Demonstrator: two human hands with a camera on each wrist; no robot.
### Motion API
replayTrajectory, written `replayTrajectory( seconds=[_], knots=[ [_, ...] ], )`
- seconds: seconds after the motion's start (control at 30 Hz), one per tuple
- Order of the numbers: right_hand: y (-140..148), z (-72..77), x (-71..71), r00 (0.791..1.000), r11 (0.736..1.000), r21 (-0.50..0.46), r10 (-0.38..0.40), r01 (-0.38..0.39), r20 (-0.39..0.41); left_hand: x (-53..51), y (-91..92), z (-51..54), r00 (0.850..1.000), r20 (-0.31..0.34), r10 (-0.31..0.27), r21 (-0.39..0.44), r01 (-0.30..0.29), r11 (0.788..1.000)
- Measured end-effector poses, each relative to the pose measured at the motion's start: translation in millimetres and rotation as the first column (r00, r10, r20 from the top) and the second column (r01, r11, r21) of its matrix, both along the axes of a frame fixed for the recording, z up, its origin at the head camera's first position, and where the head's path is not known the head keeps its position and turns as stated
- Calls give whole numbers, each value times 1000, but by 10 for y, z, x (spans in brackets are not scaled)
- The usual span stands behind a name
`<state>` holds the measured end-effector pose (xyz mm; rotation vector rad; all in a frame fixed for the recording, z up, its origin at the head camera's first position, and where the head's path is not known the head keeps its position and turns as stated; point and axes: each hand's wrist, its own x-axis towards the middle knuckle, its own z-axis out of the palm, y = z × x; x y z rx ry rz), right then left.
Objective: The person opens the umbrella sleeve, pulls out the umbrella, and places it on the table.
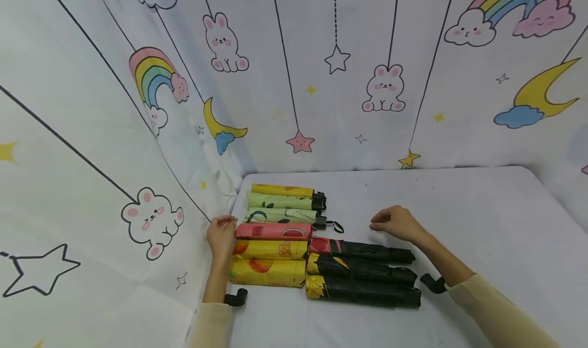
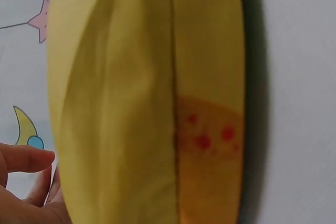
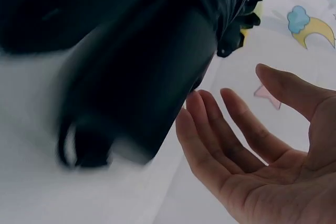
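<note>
Several folded umbrellas and patterned cloth covers lie in rows on the white table. My left hand (image 1: 221, 238) is at the left end of the red watermelon-print cover (image 1: 273, 230), fingers loosely bent; whether it touches is unclear. In the left wrist view, the thumb of that hand (image 2: 23, 195) stands apart from the other fingers, beside a yellow cover (image 2: 121, 103). My right hand (image 1: 398, 223) hovers right of the rows, beyond the black folded umbrella (image 1: 372, 252) with a red end. Its fingers (image 3: 241, 124) are relaxed around nothing in the right wrist view.
Above the red cover lie two green umbrellas (image 1: 280, 201) and a yellow one (image 1: 280, 190), with black handles pointing right. Two yellow covers (image 1: 268, 272) lie below, beside more black umbrellas (image 1: 367, 291). A white printed curtain (image 1: 275, 82) hangs behind the table (image 1: 496, 246).
</note>
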<state>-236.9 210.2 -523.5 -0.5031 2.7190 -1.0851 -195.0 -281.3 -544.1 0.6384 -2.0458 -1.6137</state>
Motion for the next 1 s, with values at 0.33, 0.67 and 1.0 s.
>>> replayTrajectory(
  seconds=[0.33,0.67,1.0],
  knots=[
    [-426,44,-169,1000,1000,-16,21,-21,10,-105,4,40,994,85,-67,-189,83,979],
    [-726,72,-327,986,992,-120,50,-31,159,-241,-32,-67,989,105,-108,-232,130,964],
    [-954,35,-416,975,994,-101,59,-38,212,-325,-63,-147,978,157,-134,-265,172,949]
  ],
)
